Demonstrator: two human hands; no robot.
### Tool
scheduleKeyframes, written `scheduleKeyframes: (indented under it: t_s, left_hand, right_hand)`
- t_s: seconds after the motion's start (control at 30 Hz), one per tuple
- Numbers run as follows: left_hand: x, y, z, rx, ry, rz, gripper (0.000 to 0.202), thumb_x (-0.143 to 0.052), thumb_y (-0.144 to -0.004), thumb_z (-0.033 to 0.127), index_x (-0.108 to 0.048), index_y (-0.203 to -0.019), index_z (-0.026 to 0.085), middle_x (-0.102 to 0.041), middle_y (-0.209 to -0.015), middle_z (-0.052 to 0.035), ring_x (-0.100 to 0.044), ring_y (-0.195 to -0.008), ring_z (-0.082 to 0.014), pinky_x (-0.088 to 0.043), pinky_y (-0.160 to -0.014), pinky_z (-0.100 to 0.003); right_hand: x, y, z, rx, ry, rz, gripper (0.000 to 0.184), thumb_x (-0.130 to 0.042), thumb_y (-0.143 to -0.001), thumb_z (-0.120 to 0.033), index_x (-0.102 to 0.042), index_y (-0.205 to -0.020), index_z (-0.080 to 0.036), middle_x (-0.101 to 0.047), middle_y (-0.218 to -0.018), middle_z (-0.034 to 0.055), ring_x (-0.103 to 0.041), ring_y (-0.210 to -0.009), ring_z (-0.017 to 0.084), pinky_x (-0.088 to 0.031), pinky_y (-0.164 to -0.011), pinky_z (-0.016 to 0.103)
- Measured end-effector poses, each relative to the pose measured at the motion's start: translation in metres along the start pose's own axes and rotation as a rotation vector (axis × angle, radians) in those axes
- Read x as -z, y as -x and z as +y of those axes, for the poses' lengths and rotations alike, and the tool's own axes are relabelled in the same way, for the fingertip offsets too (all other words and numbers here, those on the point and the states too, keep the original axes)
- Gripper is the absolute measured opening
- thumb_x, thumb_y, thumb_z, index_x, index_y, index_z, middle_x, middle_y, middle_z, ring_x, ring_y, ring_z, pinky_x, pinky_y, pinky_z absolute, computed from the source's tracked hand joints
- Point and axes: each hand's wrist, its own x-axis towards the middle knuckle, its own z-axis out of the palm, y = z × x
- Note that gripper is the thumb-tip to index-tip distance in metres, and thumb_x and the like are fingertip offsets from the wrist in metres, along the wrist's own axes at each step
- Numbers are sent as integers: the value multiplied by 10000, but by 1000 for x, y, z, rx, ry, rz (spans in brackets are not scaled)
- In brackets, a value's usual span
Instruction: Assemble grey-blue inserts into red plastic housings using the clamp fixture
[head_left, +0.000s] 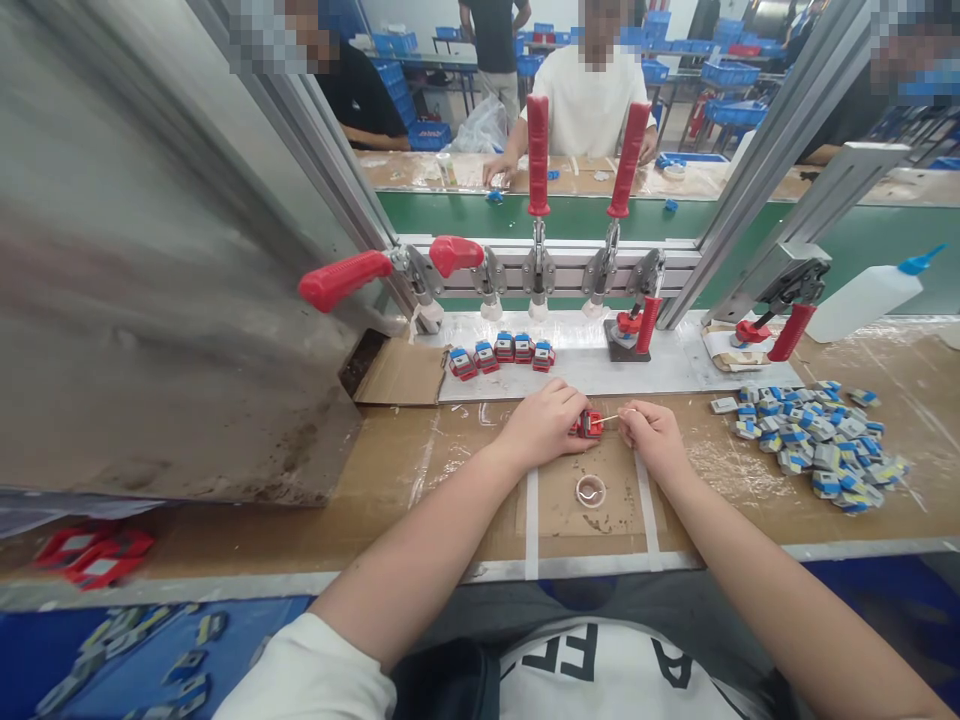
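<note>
My left hand [544, 420] pinches a small red part [589, 424] against the cardboard-covered bench. Just to its right, my right hand [651, 432] grips a thin stick [613, 417] whose tip touches the red part. A small round cap [591, 490] with glue lies on the cardboard just below both hands. Behind them, a row of several red-and-blue assembled pieces [501, 353] sits on a white plate [675, 365].
A pile of grey-and-blue pieces [814, 440] lies to the right. Red-handled toggle clamps [538, 160] stand along a rail behind. A white squeeze bottle [866, 295] stands at far right. Red frames [90, 555] lie at left. People work across a green conveyor [585, 215].
</note>
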Motion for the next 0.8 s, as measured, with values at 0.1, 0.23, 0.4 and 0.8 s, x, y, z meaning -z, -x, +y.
scheduleKeyframes:
  t_s: [0.1,0.23,0.4,0.8]
  left_hand:
    - [0,0,1,4,-8,1,388,-796,-810,469,-637,-1029,192,-691,-1019,-70,-587,-1063,-265,-508,-809,-358]
    - [1,0,2,-4,-30,3,393,-801,-806,471,-635,-1025,189,-691,-1021,-75,-590,-1056,-265,-501,-785,-350]
    - [2,0,3,-16,-60,9,394,-810,-799,467,-638,-1015,187,-693,-1009,-70,-590,-1049,-265,-500,-777,-352]
    - [-3,-6,5,43,-25,-27,394,-731,-858,521,-629,-1036,186,-686,-1049,-93,-581,-1073,-276,-505,-862,-382]
  right_hand:
    - [0,1,0,-26,20,-5,385,-562,-856,-340,-432,-518,-210,-429,-472,-41,-373,-484,109,-289,-507,264]
    - [1,3,-1,-16,97,-12,380,-544,-851,-339,-399,-524,-211,-378,-481,-47,-340,-492,104,-256,-502,263]
    - [4,6,-9,189,316,30,367,-521,-840,-292,-319,-544,-209,-280,-536,-50,-307,-527,98,-234,-525,266]
    - [3,19,-23,432,476,151,367,-531,-889,-246,-318,-591,-226,-329,-564,-35,-319,-530,122,-246,-555,306]
